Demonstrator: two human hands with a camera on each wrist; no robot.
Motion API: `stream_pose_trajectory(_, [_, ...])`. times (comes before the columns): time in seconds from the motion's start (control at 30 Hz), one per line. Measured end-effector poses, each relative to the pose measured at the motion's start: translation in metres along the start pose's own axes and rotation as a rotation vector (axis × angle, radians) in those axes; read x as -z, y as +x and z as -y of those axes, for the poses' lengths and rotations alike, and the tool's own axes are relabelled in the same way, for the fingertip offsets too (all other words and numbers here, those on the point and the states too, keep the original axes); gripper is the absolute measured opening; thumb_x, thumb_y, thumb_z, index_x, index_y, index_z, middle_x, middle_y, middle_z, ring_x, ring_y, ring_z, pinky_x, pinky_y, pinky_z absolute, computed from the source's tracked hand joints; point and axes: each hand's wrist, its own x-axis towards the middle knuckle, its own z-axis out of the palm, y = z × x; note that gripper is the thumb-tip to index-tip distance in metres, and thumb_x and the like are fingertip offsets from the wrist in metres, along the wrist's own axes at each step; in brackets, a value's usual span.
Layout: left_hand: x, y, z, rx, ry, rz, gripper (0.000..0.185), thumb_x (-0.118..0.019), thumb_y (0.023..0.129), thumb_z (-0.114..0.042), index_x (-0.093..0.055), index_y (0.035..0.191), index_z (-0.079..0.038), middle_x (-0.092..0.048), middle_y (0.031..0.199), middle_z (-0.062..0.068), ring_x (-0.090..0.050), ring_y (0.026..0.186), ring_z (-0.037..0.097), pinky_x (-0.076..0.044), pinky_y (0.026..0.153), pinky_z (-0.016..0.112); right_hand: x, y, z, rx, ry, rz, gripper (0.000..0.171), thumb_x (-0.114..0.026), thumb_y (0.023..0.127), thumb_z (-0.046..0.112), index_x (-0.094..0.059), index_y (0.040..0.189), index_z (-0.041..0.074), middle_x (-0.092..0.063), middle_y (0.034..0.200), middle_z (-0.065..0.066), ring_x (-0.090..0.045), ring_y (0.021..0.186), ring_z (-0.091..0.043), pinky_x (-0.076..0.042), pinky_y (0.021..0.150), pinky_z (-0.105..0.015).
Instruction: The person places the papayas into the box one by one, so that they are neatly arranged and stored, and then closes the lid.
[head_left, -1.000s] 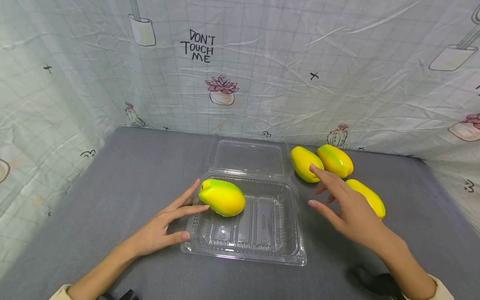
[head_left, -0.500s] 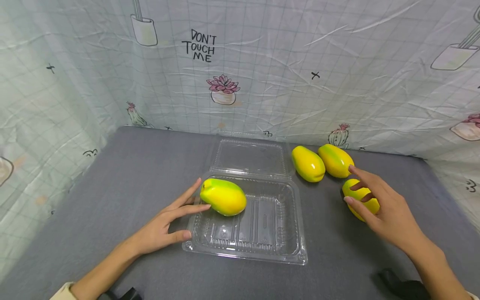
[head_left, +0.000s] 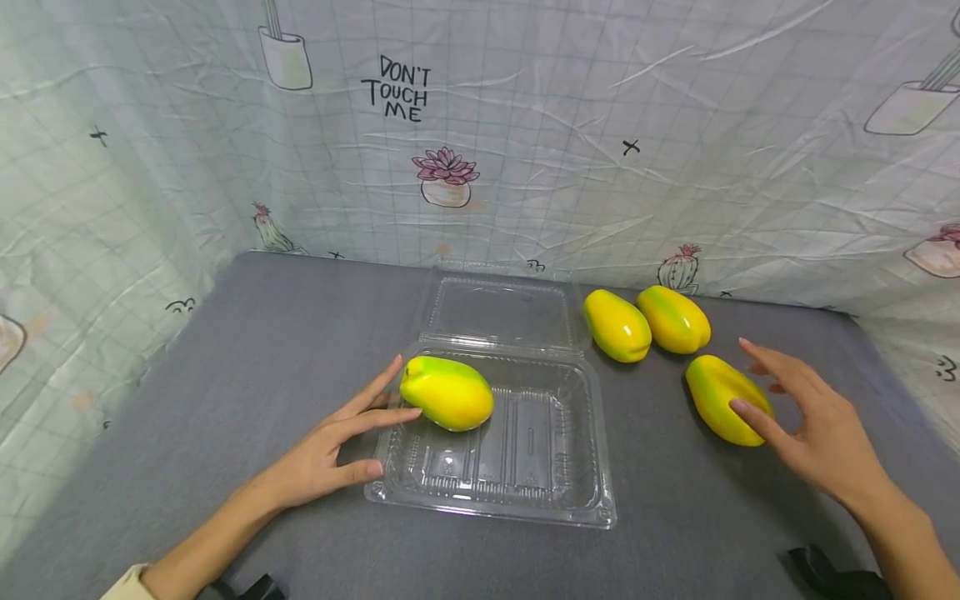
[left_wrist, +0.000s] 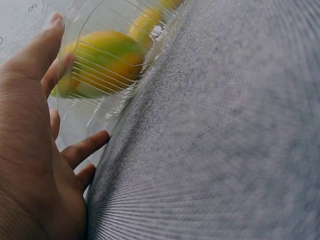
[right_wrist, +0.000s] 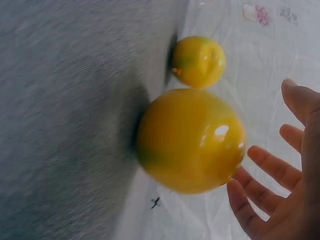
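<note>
The grey counter (head_left: 285, 333) carries an open clear clamshell box (head_left: 525, 483) holding one mango (head_left: 447, 393) at its left end. The left hand (head_left: 318, 458), grip apart, steadies the box's left rim. Right of the box, the right hand (head_left: 817, 433), fingers spread, reaches the nearest loose mango (head_left: 720, 398); best wrap its middle.

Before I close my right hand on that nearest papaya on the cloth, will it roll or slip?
The papaya is oval and lies on its side, so it could well roll if nudged. Its glossy skin may be slippery; a wide grip from the right hand looks safest. It seems rigid.
</note>
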Motion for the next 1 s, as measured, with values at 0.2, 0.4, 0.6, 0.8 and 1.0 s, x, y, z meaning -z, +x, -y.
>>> stream_pose_trajectory(0.2, [0.000, 0.000, 0.000, -0.004, -0.004, 0.004, 0.047, -0.057, 0.087, -0.026, -0.047, 0.127, -0.003, -0.007, 0.143, 0.027, -0.010, 0.128, 0.045, -0.016, 0.105, 0.030, -0.005, -0.008, -0.012, -0.055, -0.043, 0.046, 0.076, -0.076, 0.069, 0.012, -0.039, 0.135, 0.018, -0.049, 0.118, -0.005, -0.045, 0.091, -0.006, -0.036, 0.070, -0.008])
stream_pose_trajectory(0.4, [0.000, 0.000, -0.001, 0.010, 0.001, 0.006, 0.047, -0.057, 0.087, -0.026, -0.047, 0.127, -0.004, -0.008, 0.143, 0.026, -0.011, 0.129, 0.044, -0.017, 0.105, 0.029, -0.007, -0.012, -0.024, -0.084, -0.120, 0.076, 0.073, -0.074, 0.072, 0.022, -0.039, 0.136, 0.021, -0.049, 0.117, -0.007, -0.047, 0.078, -0.008, -0.045, 0.057, -0.027])
stream_pose_trajectory(0.6, [0.000, 0.000, -0.001, 0.007, -0.006, 0.003, 0.047, -0.056, 0.087, -0.026, -0.047, 0.127, -0.003, -0.007, 0.143, 0.027, -0.010, 0.129, 0.045, -0.017, 0.105, 0.030, -0.009, -0.014, -0.033, -0.094, -0.080, 0.099, 0.067, -0.072, 0.074, 0.020, -0.042, 0.134, 0.022, -0.052, 0.115, -0.006, -0.042, 0.080, 0.005, -0.042, 0.059, -0.014])
stream_pose_trajectory(0.8, [-0.001, -0.001, 0.000, 0.026, -0.002, 0.012, 0.047, -0.058, 0.087, -0.025, -0.047, 0.128, -0.004, -0.007, 0.144, 0.026, -0.010, 0.129, 0.044, -0.016, 0.105, 0.027, -0.006, -0.018, -0.035, -0.120, -0.030, 0.164, 0.061, -0.070, 0.077, 0.019, -0.044, 0.132, 0.024, -0.052, 0.117, 0.000, -0.044, 0.077, 0.004, -0.040, 0.059, -0.011])
stream_pose_trajectory(1.0, [-0.001, -0.001, -0.001, 0.047, -0.008, 0.014, 0.047, -0.059, 0.086, -0.022, -0.047, 0.128, -0.004, -0.007, 0.144, 0.025, -0.010, 0.130, 0.043, -0.016, 0.105, 0.027, -0.003, -0.017, -0.039, -0.154, -0.009, 0.245, 0.061, -0.067, 0.080, 0.021, -0.040, 0.134, 0.027, -0.048, 0.123, 0.003, -0.044, 0.083, 0.003, -0.043, 0.061, -0.016])
